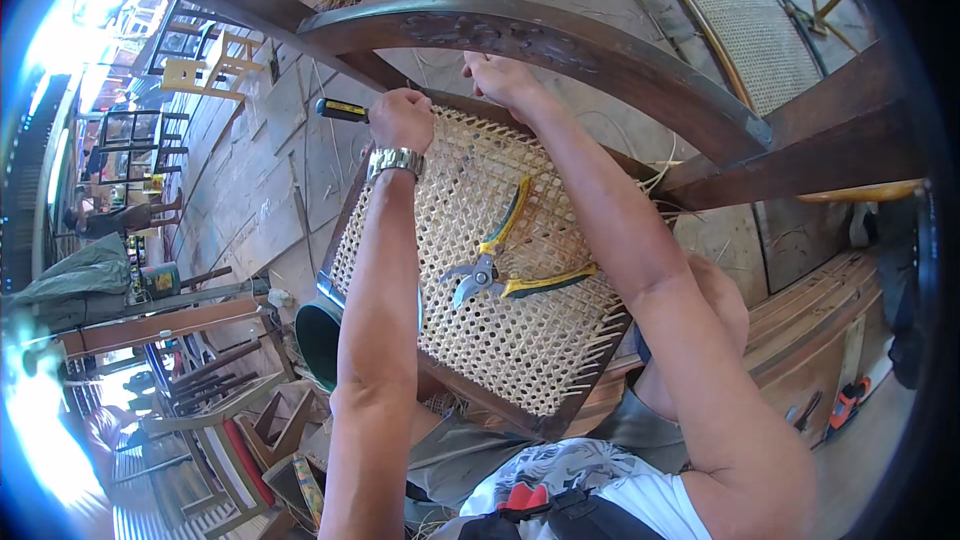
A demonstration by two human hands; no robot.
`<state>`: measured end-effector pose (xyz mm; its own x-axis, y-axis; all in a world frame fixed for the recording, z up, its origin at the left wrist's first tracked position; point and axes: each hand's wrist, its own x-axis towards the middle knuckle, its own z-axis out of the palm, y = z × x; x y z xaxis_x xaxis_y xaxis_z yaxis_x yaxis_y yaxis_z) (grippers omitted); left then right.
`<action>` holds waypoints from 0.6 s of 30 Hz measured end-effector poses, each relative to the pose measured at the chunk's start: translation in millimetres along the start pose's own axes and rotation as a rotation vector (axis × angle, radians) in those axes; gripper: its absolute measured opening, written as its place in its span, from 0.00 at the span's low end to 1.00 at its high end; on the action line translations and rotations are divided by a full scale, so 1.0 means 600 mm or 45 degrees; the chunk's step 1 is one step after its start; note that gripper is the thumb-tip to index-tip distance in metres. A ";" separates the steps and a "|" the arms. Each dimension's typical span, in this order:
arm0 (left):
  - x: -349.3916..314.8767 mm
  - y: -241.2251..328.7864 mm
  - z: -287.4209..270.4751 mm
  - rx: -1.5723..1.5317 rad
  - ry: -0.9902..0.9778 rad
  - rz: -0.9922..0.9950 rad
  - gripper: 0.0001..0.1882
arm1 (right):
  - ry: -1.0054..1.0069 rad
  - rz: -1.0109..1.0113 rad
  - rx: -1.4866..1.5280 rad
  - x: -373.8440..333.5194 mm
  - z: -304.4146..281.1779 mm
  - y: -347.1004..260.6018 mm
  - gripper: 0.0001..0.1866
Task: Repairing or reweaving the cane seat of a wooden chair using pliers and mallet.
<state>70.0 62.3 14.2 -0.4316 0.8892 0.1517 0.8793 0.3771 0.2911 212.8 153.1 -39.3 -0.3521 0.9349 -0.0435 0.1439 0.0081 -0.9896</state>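
One cream woven-cane seat (450,215) runs bodyward from left hand (402,120), the nearer, gripping yellow-black tool handle (341,110). Right hand (502,82): hold, can't tell.

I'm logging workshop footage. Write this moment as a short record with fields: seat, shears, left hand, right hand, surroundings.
Seat: woven cane in a dark wooden frame
Shears: yellow-handled, lying open on the cane
Left hand: appears closed around a black-and-yellow tool handle
Right hand: near the seat's far edge; its grip is unclear
Surroundings: curved wooden rail beyond; light wooden chair at left
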 end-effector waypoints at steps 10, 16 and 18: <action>-0.003 0.007 0.008 0.127 0.077 0.041 0.08 | -0.025 0.077 0.072 -0.002 0.003 0.005 0.30; -0.023 -0.028 0.005 -0.001 0.183 0.185 0.08 | -0.084 0.206 0.181 -0.014 0.014 -0.025 0.27; -0.043 -0.016 0.020 -0.211 0.232 0.166 0.09 | 0.015 0.002 0.057 0.019 0.006 0.036 0.25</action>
<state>74.8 39.0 -3.8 -0.3592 0.8606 0.3611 0.8912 0.2015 0.4063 208.5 162.7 -61.6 -0.3413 0.9389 -0.0440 0.1031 -0.0091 -0.9946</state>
